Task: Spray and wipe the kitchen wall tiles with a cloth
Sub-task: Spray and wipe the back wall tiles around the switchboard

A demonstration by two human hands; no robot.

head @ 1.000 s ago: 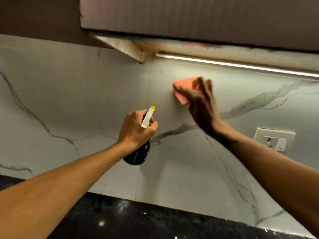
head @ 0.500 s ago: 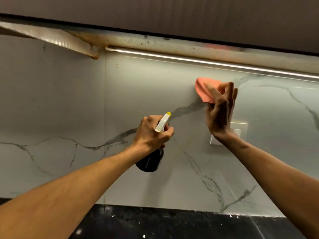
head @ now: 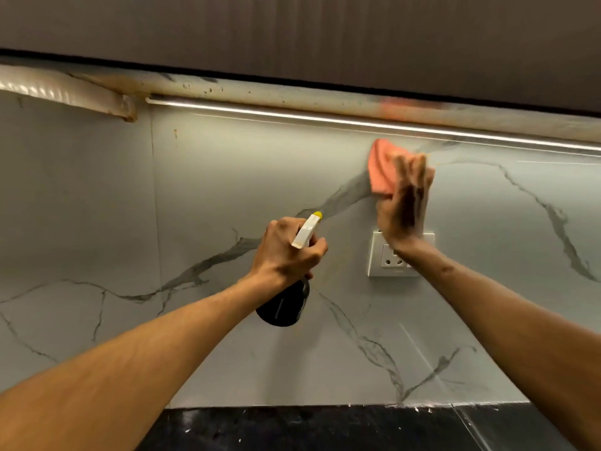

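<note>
The wall tiles [head: 227,177] are pale grey marble with dark veins. My right hand [head: 405,203] presses an orange cloth [head: 380,167] flat against the tile just under the light strip, fingers straight and blurred by motion. My left hand [head: 286,252] grips a spray bottle [head: 286,304] with a black body and a white trigger head with a yellow nozzle tip [head: 317,215], pointed up at the wall left of the cloth.
A white wall socket [head: 396,265] sits right below my right hand. A lit LED strip [head: 292,117] runs under the dark upper cabinet [head: 325,34]. A black speckled countertop [head: 309,428] lies along the bottom.
My right hand has wiped the cloth rightward along the tile to above the socket. The view has shifted right with it. My left hand keeps the bottle in the same grip.
</note>
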